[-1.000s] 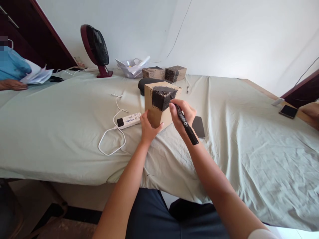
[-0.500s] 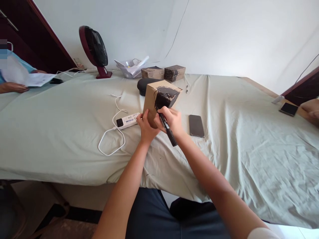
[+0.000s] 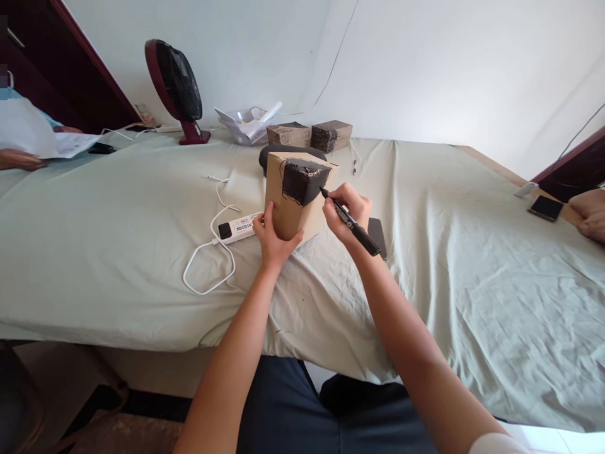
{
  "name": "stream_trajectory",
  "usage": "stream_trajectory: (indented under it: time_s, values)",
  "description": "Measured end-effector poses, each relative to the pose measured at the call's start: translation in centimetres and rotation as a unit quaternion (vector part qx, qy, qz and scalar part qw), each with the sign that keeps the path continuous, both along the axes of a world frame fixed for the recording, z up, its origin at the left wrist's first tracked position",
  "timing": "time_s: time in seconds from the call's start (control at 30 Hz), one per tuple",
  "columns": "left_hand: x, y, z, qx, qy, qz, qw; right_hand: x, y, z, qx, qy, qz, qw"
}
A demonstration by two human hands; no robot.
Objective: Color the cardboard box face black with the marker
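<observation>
A brown cardboard box (image 3: 289,211) stands tilted on the pale green cloth (image 3: 118,239), its upper near corner blackened with ink. My left hand (image 3: 273,236) grips the box at its lower near edge. A black marker (image 3: 352,224) is pinched in my right hand (image 3: 347,211). Its tip touches the right edge of the inked patch.
A white power bank (image 3: 237,228) with a looped cable lies left of the box, a dark phone (image 3: 377,234) right of it. Two inked boxes (image 3: 309,133), a black pouch and a fan (image 3: 176,88) stand behind. Other people's hands show at both edges.
The box has been turned and set more upright. My right hand moved from the box's near side out to the right, with the marker tip now at the patch's right edge.
</observation>
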State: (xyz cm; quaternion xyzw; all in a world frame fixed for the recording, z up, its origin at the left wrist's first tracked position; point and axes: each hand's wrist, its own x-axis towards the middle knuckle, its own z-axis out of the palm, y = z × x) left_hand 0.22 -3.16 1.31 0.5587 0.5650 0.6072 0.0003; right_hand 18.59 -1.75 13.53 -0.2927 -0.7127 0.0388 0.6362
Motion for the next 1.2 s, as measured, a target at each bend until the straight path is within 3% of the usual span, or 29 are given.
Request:
stream_trajectory:
  time_s: [0.2,0.3,0.47,0.6,0.7,0.8,0.9,0.97,1.03,1.1,1.2]
  values:
    - [-0.8,0.3,-0.5,-0.02,-0.047,-0.12,0.991,0.6,0.6,0.0,-0.037,-0.017,0.073,0.997]
    - [-1.2,0.5,-0.9,-0.05,-0.081,-0.176,0.98,0.9,0.9,-0.1,-0.047,0.013,0.06,0.997]
    - [-1.7,1.3,-1.7,-0.076,-0.128,-0.22,0.964,1.6,1.2,0.8,-0.028,0.057,-0.004,0.998]
    - [-1.8,2.0,-2.2,-0.101,-0.106,-0.263,0.954,2.6,0.4,1.7,-0.013,0.091,-0.011,0.996]
    - [-1.6,1.9,-2.0,-0.068,-0.048,-0.21,0.974,4.1,-1.0,0.3,-0.058,0.1,-0.003,0.993]
    - [-1.1,0.9,-1.0,0.053,0.013,-0.098,0.994,5.7,-2.9,-3.1,-0.139,0.093,0.084,0.982]
    - [0.0,-1.0,0.4,0.172,0.065,-0.035,0.982,6.4,-4.6,-6.0,-0.246,0.188,0.132,0.942]
    - [1.0,-2.4,1.2,0.212,0.091,-0.056,0.971,6.1,-5.5,-6.7,-0.287,0.248,0.143,0.914]
    - [2.5,-3.7,1.8,0.182,0.136,-0.146,0.963,5.4,-6.1,-6.3,-0.298,0.302,0.168,0.89]
    - [4.4,-4.7,2.1,0.078,0.209,-0.256,0.941,4.7,-6.7,-5.5,-0.302,0.352,0.196,0.864]
    - [7.2,-5.8,2.1,-0.07,0.273,-0.322,0.904,4.3,-7.3,-4.4,-0.329,0.374,0.231,0.836]
